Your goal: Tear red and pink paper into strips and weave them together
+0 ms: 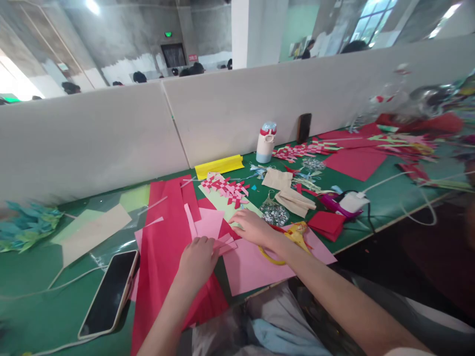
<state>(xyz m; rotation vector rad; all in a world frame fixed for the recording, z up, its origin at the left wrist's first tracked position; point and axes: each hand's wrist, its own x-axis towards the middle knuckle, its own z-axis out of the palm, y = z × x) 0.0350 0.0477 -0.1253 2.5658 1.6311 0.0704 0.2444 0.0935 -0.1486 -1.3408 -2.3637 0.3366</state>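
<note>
My left hand is closed around pink paper strips over the red paper. One longer pink strip sticks up beyond its fingers. To the right, my right hand hovers or rests above pink and light green paper, its fingers bent; whether anything is between them is too small to tell. Beneath my right forearm lie scissors with yellow handles and a yellow glue gun on a pink sheet. Woven pink-and-red paper pieces lie just beyond my hands.
A phone with a cable lies at the left. Farther back stand a bottle and a dark phone by the white partition. A white charger and cables are at the right. People's heads show beyond the partition.
</note>
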